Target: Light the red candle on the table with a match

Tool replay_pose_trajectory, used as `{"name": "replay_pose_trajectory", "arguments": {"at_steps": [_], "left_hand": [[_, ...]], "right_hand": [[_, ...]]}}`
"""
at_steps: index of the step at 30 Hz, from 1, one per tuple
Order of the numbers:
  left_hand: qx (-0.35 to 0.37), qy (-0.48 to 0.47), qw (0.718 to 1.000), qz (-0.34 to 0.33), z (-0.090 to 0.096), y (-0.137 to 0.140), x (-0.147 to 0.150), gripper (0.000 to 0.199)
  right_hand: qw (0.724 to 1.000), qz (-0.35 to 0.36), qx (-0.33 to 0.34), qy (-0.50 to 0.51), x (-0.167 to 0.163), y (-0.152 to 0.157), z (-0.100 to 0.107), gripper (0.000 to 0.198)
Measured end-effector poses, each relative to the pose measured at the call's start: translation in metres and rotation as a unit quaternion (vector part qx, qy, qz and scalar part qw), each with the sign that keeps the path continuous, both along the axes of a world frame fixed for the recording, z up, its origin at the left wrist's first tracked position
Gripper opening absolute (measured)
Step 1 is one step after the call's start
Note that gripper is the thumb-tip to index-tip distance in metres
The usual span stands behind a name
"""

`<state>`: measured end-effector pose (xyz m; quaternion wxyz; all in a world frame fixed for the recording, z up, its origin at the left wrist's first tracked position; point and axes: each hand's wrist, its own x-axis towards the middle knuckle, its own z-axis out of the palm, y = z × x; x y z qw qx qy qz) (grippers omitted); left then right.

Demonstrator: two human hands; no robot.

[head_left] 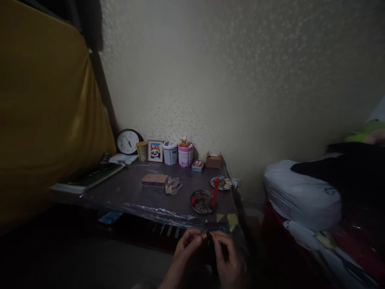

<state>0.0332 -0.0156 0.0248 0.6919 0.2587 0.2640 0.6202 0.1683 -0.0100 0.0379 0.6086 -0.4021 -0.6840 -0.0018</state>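
Note:
My left hand (185, 245) and my right hand (226, 253) meet at the bottom of the view, just in front of the low table's (129, 192) near edge. Between their fingertips they pinch a small dark piece with a thin stick (208, 234); it is too dim to tell exactly what it is. Just beyond the hands a round metal plate (203, 201) holds small dark bits and a red stick-like thing (215, 192). A second small plate (220, 182) with thin sticks lies behind it.
The plastic-covered table carries a flat brown box (154, 180), a crumpled wrapper (173, 185), a clock (128, 141), a panda picture (155, 151), tins (170, 153), a pink jar (185, 153), a cardboard box (214, 160) and notebooks (90, 176). A white bag (300, 194) lies right.

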Motion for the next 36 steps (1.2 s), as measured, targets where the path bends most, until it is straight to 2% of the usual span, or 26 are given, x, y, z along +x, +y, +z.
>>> {"name": "replay_pose_trajectory", "arguments": {"at_steps": [3, 6, 8, 9, 10, 13, 20, 24, 30, 36], "left_hand": [[0.005, 0.002, 1.0, -0.004, 0.0, 0.001, -0.001, 0.023], [0.012, 0.021, 1.0, -0.005, 0.006, 0.0, -0.002, 0.022], [0.02, 0.024, 1.0, 0.002, 0.009, 0.0, -0.001, 0.023], [0.021, 0.023, 1.0, 0.005, 0.009, 0.001, -0.001, 0.025], [0.019, 0.022, 1.0, 0.008, 0.008, 0.002, 0.0, 0.027], [0.001, 0.034, 0.999, 0.02, 0.0, 0.006, 0.0, 0.031], [0.014, 0.074, 0.997, 0.024, -0.009, 0.005, -0.01, 0.023], [0.036, 0.11, 0.993, 0.03, -0.016, 0.004, -0.024, 0.017], [-0.004, 0.127, 0.99, 0.06, -0.037, 0.013, -0.046, 0.022], [-0.063, 0.098, 0.991, 0.067, -0.043, 0.012, -0.053, 0.033]], "right_hand": [[1.0, -0.015, 0.02, 0.004, 0.003, -0.004, 0.006, 0.009], [0.998, -0.005, 0.05, -0.022, 0.006, -0.002, 0.002, 0.011], [0.996, -0.002, 0.028, -0.086, 0.01, 0.008, -0.006, 0.013], [0.995, -0.019, 0.015, -0.096, 0.012, 0.014, -0.01, 0.02], [0.996, -0.037, 0.007, -0.084, 0.015, 0.02, -0.014, 0.025], [0.997, -0.078, -0.025, -0.006, 0.025, 0.032, -0.016, 0.022], [0.987, -0.056, -0.058, 0.137, 0.033, 0.038, -0.01, 0.018], [0.984, -0.051, -0.057, 0.163, 0.033, 0.042, -0.01, 0.018], [0.976, -0.059, -0.091, 0.189, 0.033, 0.044, -0.001, 0.017], [0.96, -0.083, -0.135, 0.231, 0.034, 0.05, -0.001, 0.023]]}}
